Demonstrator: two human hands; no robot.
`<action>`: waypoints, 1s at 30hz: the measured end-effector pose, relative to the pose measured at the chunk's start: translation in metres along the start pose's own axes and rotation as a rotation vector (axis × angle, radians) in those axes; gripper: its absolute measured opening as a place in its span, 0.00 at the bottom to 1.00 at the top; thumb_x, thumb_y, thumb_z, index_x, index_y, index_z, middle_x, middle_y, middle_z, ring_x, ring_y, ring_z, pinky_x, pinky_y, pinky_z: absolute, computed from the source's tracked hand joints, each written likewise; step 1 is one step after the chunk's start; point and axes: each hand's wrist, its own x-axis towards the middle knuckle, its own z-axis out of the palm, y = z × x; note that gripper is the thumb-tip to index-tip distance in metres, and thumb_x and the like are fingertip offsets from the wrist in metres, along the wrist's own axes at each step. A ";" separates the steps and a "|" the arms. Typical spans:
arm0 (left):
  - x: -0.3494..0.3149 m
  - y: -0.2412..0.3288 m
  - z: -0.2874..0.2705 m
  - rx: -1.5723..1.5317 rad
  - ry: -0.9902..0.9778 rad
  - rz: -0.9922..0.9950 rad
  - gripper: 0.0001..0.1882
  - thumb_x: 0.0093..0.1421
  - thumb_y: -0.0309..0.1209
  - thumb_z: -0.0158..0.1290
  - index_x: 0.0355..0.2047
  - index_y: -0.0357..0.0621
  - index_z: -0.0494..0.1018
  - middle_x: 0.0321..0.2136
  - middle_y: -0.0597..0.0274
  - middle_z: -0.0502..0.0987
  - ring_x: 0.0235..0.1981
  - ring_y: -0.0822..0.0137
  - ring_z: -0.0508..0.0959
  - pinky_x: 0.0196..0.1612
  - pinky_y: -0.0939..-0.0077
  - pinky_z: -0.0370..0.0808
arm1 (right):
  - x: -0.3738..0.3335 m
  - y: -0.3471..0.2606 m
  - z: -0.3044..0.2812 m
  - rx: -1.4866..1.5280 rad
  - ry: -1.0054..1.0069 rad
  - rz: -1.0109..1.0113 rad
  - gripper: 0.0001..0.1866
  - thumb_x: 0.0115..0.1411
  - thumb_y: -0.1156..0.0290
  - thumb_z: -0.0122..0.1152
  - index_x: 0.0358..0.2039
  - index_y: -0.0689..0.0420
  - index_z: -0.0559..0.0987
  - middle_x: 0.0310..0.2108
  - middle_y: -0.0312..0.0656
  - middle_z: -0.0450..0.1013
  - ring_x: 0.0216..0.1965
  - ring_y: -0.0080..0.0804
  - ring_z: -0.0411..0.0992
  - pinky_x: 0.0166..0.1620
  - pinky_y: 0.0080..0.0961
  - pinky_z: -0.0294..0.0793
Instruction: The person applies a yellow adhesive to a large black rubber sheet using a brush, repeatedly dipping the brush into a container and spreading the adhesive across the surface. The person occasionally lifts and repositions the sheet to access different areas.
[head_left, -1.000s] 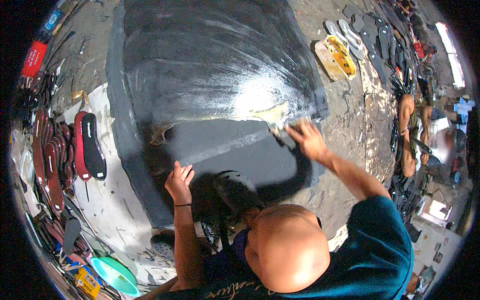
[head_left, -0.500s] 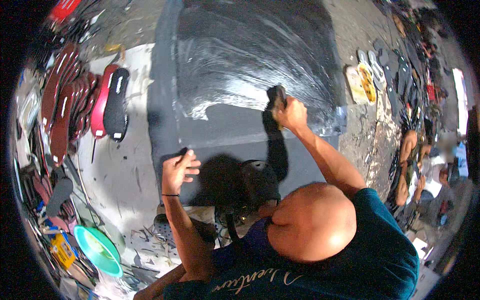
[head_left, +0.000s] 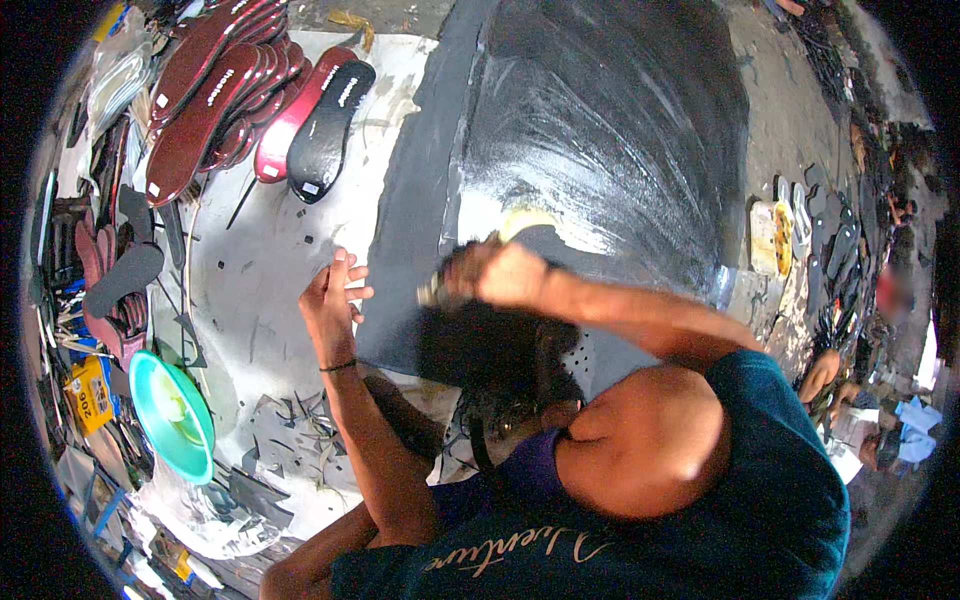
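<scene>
My right hand is closed around what looks like a short brush, dark and smeared by motion. It is over the near left part of a large dark sheet, which carries a glossy wet coating in curved streaks. A yellowish patch and a white shiny area lie just beyond the hand. The near strip of the sheet looks matt and is partly in my shadow. My left hand hovers at the sheet's left edge, fingers apart, holding nothing. A dark band circles its wrist.
Stacked dark-red insoles, a pink insole and a black insole lie at the far left. A turquoise basin stands near left among scraps. Sandals and a stained yellow-white block lie right. Other people sit at the far right.
My right hand has swept left and nearer with the brush. The view has shifted left, so the sheet appears further right. My left hand stays open.
</scene>
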 end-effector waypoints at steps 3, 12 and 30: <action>0.002 -0.005 -0.009 -0.063 0.063 0.045 0.29 0.63 0.52 0.54 0.43 0.33 0.79 0.31 0.56 0.82 0.24 0.72 0.80 0.16 0.84 0.65 | -0.007 -0.026 -0.010 0.172 0.188 -0.144 0.25 0.51 0.72 0.57 0.52 0.44 0.78 0.39 0.33 0.78 0.39 0.29 0.78 0.36 0.29 0.81; -0.010 -0.025 0.005 -0.223 0.153 0.007 0.25 0.63 0.49 0.57 0.41 0.35 0.79 0.29 0.59 0.82 0.20 0.75 0.79 0.14 0.86 0.62 | -0.031 0.026 -0.041 0.223 -0.063 0.793 0.20 0.47 0.72 0.65 0.44 0.60 0.76 0.39 0.50 0.78 0.37 0.50 0.79 0.40 0.45 0.80; -0.002 -0.037 0.057 0.227 -0.036 0.159 0.23 0.65 0.49 0.54 0.41 0.38 0.80 0.31 0.62 0.83 0.25 0.73 0.81 0.16 0.79 0.63 | -0.263 0.103 -0.067 0.036 -0.331 0.162 0.25 0.51 0.74 0.56 0.52 0.42 0.78 0.51 0.24 0.75 0.55 0.24 0.69 0.61 0.33 0.59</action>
